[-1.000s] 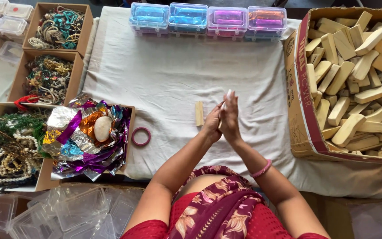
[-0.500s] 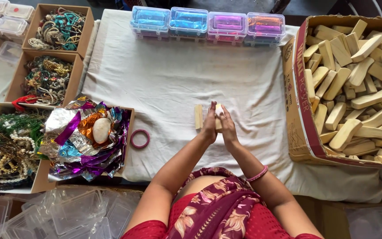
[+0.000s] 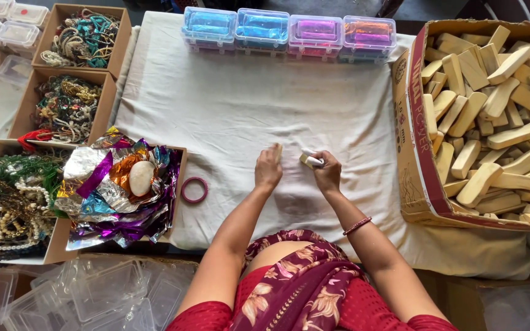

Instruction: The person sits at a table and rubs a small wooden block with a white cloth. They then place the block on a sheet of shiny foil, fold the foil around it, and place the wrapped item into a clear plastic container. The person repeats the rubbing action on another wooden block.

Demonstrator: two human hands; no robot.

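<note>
Both hands work at the centre of the cloth-covered desk (image 3: 228, 110). The left hand (image 3: 268, 169) is closed on a pale wooden piece (image 3: 278, 151), its end showing at the fingertips. The right hand (image 3: 326, 172) is closed on a small white and tan block (image 3: 310, 160). A pink ring (image 3: 194, 190) lies at 9 o'clock of the hands. A carton of wooden pieces (image 3: 492, 122) stands at 3 o'clock; four coloured plastic boxes (image 3: 289, 30) line 12 o'clock.

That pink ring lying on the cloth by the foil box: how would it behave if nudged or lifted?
The pink ring looks thin and hollow, so probably light and easy to lift. It lies flat on the white cloth, so a nudge would likely slide it, with the wrinkled fabric dragging on it. Stood on edge, its round shape would probably roll.
</note>
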